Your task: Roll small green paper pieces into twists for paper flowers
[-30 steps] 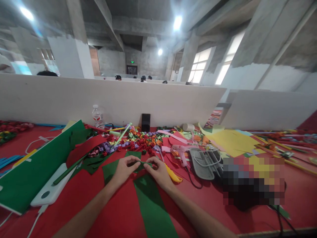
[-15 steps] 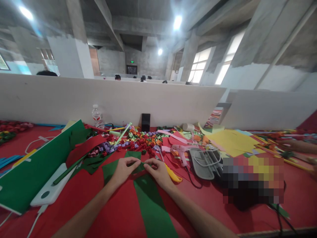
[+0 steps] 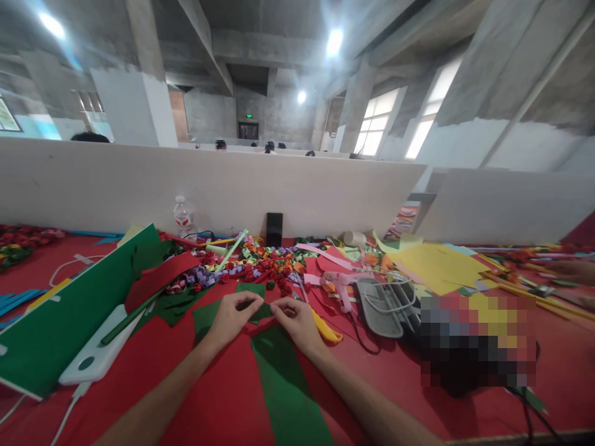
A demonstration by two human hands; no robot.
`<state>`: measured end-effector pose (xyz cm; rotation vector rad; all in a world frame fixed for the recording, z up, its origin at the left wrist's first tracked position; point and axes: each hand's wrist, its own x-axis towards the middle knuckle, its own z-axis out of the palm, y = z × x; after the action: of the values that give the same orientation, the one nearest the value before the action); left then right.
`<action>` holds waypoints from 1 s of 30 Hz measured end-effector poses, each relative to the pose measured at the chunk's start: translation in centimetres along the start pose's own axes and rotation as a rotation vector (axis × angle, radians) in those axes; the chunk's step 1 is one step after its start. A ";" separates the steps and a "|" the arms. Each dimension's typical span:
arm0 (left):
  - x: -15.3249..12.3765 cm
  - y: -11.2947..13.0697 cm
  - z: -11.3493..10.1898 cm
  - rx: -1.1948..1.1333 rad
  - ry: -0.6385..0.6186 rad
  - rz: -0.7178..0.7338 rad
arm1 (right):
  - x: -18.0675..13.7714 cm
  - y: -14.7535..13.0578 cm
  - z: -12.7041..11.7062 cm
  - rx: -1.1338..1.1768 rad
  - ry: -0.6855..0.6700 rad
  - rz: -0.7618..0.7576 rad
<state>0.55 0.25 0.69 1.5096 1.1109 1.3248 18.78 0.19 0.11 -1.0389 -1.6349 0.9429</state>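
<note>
My left hand [image 3: 235, 319] and my right hand [image 3: 297, 321] are close together over the middle of the table, thumbs and forefingers pinched. Between their fingertips is a small piece of green paper [image 3: 262, 313]; its edges are partly covered by the fingers. Under my wrists lies a long green paper strip [image 3: 290, 387] on red paper [image 3: 214, 396]. Another green paper piece [image 3: 250, 288] rests just beyond the fingertips. Close by my right hand is a yellow object [image 3: 328, 328], partly hidden.
Beyond my hands is a pile of curled paper pieces [image 3: 264, 266]. A pink glue gun [image 3: 341, 288] and a grey tray [image 3: 379, 310] are on the right. A green board [image 3: 83, 303] and white power strip [image 3: 95, 359] stand left. Another person's hand [image 3: 571, 272] shows far right.
My fingertips have moved slightly apart, and the green paper between them looks a little different in angle. At the far right, the other person's hand has shifted.
</note>
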 end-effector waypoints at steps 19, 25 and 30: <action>0.4 -1.9 -0.4 -0.492 0.119 -0.349 | 0.2 0.6 -0.7 0.171 -0.024 -0.008; -0.3 -2.7 0.1 -0.371 0.089 -0.237 | 0.1 0.8 -0.4 0.145 -0.049 0.046; -0.4 -3.8 -0.1 -0.237 0.065 -0.173 | 0.3 1.5 -0.2 0.173 -0.057 0.091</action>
<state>0.05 0.96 -3.05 1.1791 1.0582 1.3411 19.18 1.02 -1.14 -0.9817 -1.5328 1.1620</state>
